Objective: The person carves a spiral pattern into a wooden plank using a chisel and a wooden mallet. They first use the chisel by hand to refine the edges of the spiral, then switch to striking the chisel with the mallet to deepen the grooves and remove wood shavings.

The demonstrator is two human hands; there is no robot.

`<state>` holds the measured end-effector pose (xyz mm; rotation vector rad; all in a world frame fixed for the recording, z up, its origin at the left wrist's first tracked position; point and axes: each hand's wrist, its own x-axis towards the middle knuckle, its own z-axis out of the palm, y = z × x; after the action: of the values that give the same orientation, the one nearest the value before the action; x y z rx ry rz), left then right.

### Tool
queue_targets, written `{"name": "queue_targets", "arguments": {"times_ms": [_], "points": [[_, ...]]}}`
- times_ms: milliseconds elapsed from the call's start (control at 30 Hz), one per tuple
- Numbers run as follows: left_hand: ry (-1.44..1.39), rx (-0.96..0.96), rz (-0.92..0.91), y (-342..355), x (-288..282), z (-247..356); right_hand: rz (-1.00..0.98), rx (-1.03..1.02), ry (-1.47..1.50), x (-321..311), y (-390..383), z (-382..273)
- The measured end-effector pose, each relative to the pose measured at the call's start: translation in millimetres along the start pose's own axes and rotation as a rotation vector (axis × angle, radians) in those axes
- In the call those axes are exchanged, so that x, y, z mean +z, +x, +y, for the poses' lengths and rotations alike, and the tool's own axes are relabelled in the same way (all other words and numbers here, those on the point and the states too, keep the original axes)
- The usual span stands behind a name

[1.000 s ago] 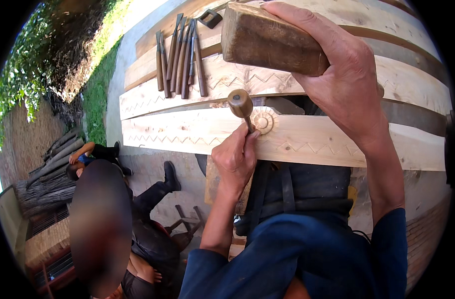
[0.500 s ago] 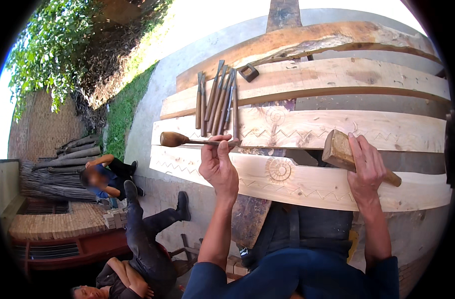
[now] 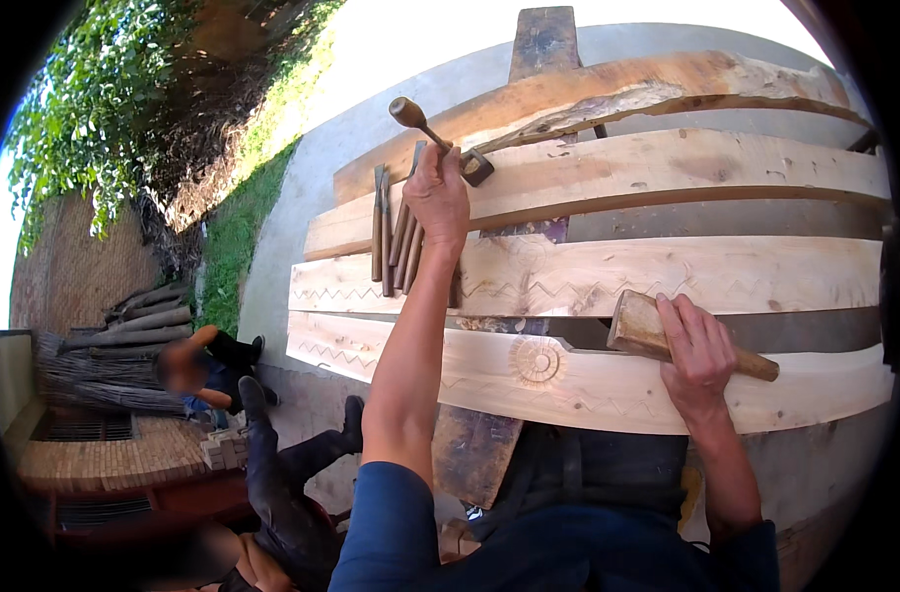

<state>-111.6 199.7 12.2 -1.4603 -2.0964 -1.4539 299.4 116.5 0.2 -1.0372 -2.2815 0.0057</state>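
Observation:
My left hand [image 3: 437, 197] is raised over the far planks, its fingers closed on a carving chisel [image 3: 408, 112] with a bulb-shaped wooden handle. The handle points up and left; the blade end is hidden by the hand. Just under that forearm lie several slim chisels [image 3: 384, 232] with straight wooden handles, partly covered. A small dark block with an opening [image 3: 478, 169] sits right beside my fingers. My right hand [image 3: 699, 355] grips a wooden mallet [image 3: 639, 324] above the nearest plank [image 3: 608, 390], which bears a carved round rosette [image 3: 537, 362] and a zigzag line.
Beyond it lie a second zigzag-marked plank [image 3: 765, 271], a plain plank [image 3: 647, 168] and a rough-edged board [image 3: 667, 84]. Gaps run between them. Two people sit at the left, one with outstretched legs [image 3: 282, 493]. Stacked logs [image 3: 144, 321] lie behind them.
My left hand has swung away from me, carrying the chisel from over the carved planks to beside the dark block. The chisel's handle has tipped upward. My right hand keeps the mallet, shifted slightly nearer.

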Motion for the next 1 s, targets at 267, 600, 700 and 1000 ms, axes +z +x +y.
{"name": "queue_targets", "arguments": {"times_ms": [267, 600, 700, 1000], "points": [[0.067, 0.021, -0.037, -6.9, 8.1, -5.3, -0.01, 0.001, -0.018, 2.1, 0.3, 0.0], [-0.607, -0.539, -0.089, -216.3, -127.8, 105.1, -0.011, 0.009, -0.027, 7.3, 1.3, 1.2], [-0.602, -0.591, -0.064, -251.8, -137.4, 118.1, -0.045, 0.013, -0.018, 6.1, -2.6, 4.1], [-0.525, -0.529, -0.126, -261.3, -141.4, 125.5, 0.002, -0.001, -0.043, 6.8, 1.0, 1.0]]}}
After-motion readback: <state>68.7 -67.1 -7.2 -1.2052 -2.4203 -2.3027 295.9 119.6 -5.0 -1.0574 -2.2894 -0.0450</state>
